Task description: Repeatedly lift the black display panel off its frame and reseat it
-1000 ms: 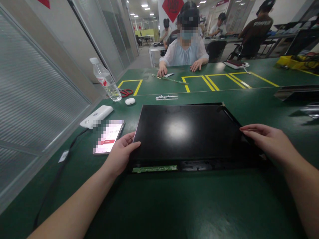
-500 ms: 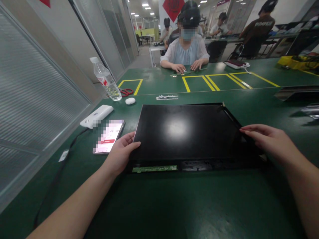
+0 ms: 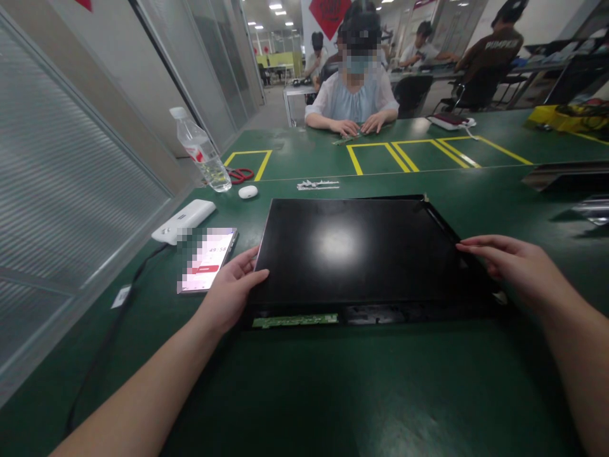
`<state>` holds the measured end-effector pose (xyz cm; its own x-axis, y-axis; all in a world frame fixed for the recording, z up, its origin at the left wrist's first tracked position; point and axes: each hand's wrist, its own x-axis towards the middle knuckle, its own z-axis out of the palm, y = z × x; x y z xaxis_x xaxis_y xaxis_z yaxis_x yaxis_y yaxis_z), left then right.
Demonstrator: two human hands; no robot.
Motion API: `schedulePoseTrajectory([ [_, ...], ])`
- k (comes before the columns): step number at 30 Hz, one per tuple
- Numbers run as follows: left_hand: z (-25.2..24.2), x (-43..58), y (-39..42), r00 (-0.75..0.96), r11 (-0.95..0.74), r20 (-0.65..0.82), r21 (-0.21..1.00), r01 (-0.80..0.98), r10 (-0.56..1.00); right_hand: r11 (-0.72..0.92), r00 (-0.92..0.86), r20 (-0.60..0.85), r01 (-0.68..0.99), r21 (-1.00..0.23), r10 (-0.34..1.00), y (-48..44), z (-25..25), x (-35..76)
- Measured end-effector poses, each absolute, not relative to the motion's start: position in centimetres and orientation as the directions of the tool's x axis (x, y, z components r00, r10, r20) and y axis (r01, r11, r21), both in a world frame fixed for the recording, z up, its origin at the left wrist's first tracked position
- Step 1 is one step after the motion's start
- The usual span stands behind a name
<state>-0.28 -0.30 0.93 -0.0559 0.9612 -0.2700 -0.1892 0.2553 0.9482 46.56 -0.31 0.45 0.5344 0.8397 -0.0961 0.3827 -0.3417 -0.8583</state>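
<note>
A black display panel [image 3: 352, 251] lies flat on the green table [image 3: 333, 393], with a green circuit strip [image 3: 295, 321] showing along its near edge. My left hand [image 3: 233, 293] grips the panel's left near corner, thumb on top and fingers curled under the edge. At the right edge rests my right hand [image 3: 516, 270], its fingers lying along the side of the panel and partly wrapped round it.
Left of the panel lie a phone [image 3: 209, 259], a white power bank [image 3: 183, 221] with a cable, a water bottle [image 3: 202, 152], red scissors [image 3: 240, 174] and a small white case [image 3: 248, 192]. A person [image 3: 354, 95] sits across handling small parts. Yellow tape boxes mark the far table.
My hands and the panel have hardly moved. The person across drew both hands together in front of them.
</note>
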Motion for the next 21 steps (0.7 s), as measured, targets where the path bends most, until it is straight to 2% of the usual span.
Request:
schedulePoseTrajectory([
  [8,1.0,-0.8,-0.3,-0.088,0.2,-0.211,0.973,-0.117,0.974,-0.331,0.532,-0.099,0.362,-0.871,0.841,-0.2,0.2,46.8],
  [11,0.9,-1.3,-0.1,-0.091,0.149,-0.147,0.989,0.017,0.985,-0.321,0.525,-0.1,0.349,-0.881,0.845,-0.2,0.0,47.0],
  [15,0.0,-2.3,0.2,-0.103,0.0,0.028,0.966,0.259,0.994,-0.312,0.52,-0.097,0.345,-0.885,0.849,-0.1,0.1,47.0],
  [21,-1.5,-3.3,0.7,-0.012,-0.013,0.022,0.879,0.477,1.0,-0.344,0.524,-0.131,0.334,-0.878,0.842,-0.1,0.1,47.1],
])
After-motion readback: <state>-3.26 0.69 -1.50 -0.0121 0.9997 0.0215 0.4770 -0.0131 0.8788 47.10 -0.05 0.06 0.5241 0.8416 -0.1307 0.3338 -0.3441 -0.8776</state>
